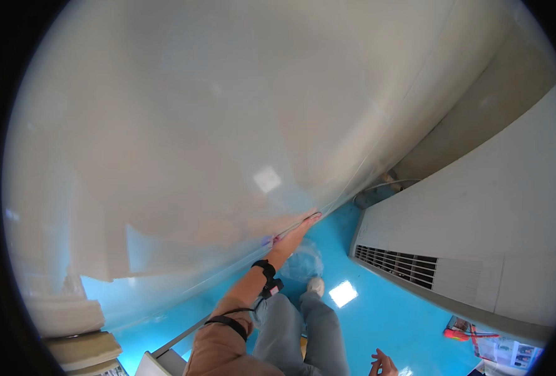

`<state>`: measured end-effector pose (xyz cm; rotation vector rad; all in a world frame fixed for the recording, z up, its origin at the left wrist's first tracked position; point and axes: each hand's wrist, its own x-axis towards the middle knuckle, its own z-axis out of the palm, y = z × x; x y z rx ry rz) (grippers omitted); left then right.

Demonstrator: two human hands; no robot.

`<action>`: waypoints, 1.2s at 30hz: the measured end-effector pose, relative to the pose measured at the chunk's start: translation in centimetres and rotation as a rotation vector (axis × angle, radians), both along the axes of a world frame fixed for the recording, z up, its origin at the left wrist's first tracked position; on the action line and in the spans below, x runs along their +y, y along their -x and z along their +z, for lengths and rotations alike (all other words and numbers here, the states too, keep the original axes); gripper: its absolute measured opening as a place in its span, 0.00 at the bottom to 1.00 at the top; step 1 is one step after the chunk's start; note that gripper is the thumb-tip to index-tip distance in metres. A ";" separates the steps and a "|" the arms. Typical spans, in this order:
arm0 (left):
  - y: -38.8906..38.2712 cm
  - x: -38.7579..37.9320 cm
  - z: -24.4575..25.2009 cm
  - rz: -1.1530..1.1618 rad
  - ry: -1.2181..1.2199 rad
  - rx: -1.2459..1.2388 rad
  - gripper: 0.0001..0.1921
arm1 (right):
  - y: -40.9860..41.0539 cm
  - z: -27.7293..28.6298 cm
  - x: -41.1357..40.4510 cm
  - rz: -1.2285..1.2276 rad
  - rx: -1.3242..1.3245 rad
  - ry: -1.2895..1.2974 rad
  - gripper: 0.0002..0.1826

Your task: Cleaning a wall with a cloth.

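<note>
My left hand [308,222] touches the lower edge of a large glossy pale surface [212,141], at the middle of the view. A thin dark-edged thing with pink and purple spots lies along this hand; whether the fingers grip it is hard to tell. On the left forearm are black straps, a small black device [272,288] and a cable. A clear plastic bag [305,261] lies on the blue floor beside the wrist. Low at the right, my right hand [383,364] hangs with its fingers loosely bent and apart, holding nothing visible.
A white cabinet-like unit with a vent grille [395,265] stands at the right. Behind it, a dark rounded object [374,196] and a cable sit near the wall. Folded beige material [83,350] is stacked lower left. A red item [456,334] lies lower right.
</note>
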<state>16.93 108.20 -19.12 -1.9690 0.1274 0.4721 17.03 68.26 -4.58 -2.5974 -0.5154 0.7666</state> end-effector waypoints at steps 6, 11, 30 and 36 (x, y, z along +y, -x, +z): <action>2.3 0.9 6.6 -0.044 -0.017 -0.067 0.30 | -1.6 1.0 3.4 0.049 -0.053 -0.165 0.15; 7.8 2.1 21.2 0.003 -0.006 -0.975 0.30 | -3.1 2.3 5.2 0.157 -0.195 -0.341 0.14; 5.9 0.4 0.5 0.007 -0.231 0.025 0.32 | -1.9 0.3 -0.5 0.055 -0.085 -0.068 0.16; 9.6 0.7 7.2 0.015 -0.024 -0.486 0.30 | -2.5 1.4 0.8 0.080 -0.089 -0.102 0.16</action>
